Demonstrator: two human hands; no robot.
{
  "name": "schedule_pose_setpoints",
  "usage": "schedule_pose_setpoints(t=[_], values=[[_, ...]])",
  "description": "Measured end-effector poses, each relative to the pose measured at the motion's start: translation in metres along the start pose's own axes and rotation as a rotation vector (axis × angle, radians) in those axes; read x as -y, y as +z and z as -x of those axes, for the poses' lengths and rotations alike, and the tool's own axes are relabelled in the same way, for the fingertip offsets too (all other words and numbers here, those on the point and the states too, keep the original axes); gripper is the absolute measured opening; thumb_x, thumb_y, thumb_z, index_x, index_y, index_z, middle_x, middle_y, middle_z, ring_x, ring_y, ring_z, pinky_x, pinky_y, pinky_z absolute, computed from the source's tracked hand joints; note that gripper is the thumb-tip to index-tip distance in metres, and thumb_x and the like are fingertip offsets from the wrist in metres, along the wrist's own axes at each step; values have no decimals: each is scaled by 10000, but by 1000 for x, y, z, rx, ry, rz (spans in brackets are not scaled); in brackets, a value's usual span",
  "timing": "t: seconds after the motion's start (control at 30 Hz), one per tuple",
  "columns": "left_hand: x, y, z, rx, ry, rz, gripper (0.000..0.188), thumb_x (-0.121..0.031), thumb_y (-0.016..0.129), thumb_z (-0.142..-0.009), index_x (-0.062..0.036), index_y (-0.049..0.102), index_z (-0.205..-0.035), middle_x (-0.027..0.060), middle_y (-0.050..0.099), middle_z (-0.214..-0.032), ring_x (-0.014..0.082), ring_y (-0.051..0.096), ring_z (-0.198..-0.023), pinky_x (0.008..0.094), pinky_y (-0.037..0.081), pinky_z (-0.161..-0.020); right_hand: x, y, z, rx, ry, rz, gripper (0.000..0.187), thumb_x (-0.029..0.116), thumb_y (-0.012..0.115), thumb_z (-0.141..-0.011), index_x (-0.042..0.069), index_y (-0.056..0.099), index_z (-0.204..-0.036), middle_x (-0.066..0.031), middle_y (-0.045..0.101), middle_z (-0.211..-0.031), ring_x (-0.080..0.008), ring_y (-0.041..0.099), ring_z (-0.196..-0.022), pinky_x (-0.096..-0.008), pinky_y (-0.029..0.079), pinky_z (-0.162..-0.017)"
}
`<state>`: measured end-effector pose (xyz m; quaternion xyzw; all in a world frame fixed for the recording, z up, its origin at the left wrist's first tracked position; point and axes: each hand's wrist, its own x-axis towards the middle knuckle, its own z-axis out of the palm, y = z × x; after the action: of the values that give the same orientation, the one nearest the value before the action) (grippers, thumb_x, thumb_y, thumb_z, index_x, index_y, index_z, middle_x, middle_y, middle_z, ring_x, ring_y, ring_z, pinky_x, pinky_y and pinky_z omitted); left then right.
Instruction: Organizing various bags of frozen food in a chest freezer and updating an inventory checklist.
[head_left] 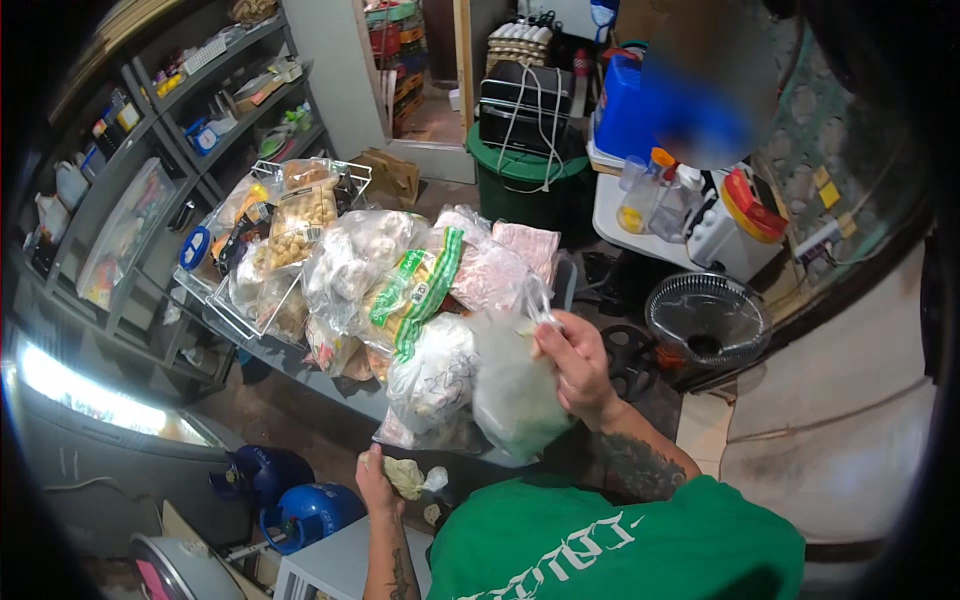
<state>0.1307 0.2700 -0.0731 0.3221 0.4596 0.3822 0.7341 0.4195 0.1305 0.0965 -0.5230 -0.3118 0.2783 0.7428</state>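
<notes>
Shows thin, translucent, crinkled plastic, softly glossy, in the knotted bag (pixel 515 395) held up, and similar shiny film around the small bundle (pixel 405 477) and over the green-and-yellow printed bag (pixel 420 285). Looks like smooth painted metal on the blue gas cylinder (pixel 322 508), matt cardboard on the brown box (pixel 392 172), smooth plastic on the green drum (pixel 515 208), bare-looking wood in the doorframe (pixel 463 62), soft matt cloth in the green shirt (pixel 690 530).

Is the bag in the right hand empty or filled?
Filled: the clear bag bulges, pale green showing through, below the neck gathered in the right hand.
</notes>
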Motion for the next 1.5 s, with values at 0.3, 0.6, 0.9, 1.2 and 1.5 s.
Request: schedule_pose_setpoints(t=[0.3,0.6,0.9,1.2,1.5], values=[[-42,120,22,135,450,-178,321,-158,650,-871,-28,518,-1133,69,577,-866,148,595,-649,274,527,-647,-73,34,-112,383,52,-22,247,236,614,-978,37,585,-834,50,487,-673,-40,442,-639,-266,368,-542],[-76,209,7,6,789,-631,843,-116,810,-762,-23,360,-1469,199,446,-1383,285,431,-1304,385,409,-1038,-78,21,-123,528,-44,82,408,240,523,-946,66,599,-1307,-73,622,-782,-149,569,-680,-324,480,-663],[-137,210,-21,432,973,-1279,462,-201,699,-807,-62,636,-1243,185,570,-1359,373,629,-1125,408,515,-936,-26,-12,-123,557,191,-50,435,110,490,-963,12,561,-1380,28,591,-850,-41,489,-718,-196,405,-662],[-174,161,1,589,758,-1488,381,-176,707,-797,-90,658,-1164,96,675,-1186,321,686,-895,395,558,-791,-45,-12,-88,373,72,203,482,152,524,-955,8,517,-1415,14,554,-749,-57,485,-683,-229,423,-635],[-135,215,-91,800,852,-1987,342,-105,599,-857,-63,615,-1196,130,648,-1024,331,681,-772,421,554,-680,-42,32,-133,473,-264,1143,440,155,613,-871,53,545,-1293,-163,682,-891,-389,661,-809,-457,541,-733]])
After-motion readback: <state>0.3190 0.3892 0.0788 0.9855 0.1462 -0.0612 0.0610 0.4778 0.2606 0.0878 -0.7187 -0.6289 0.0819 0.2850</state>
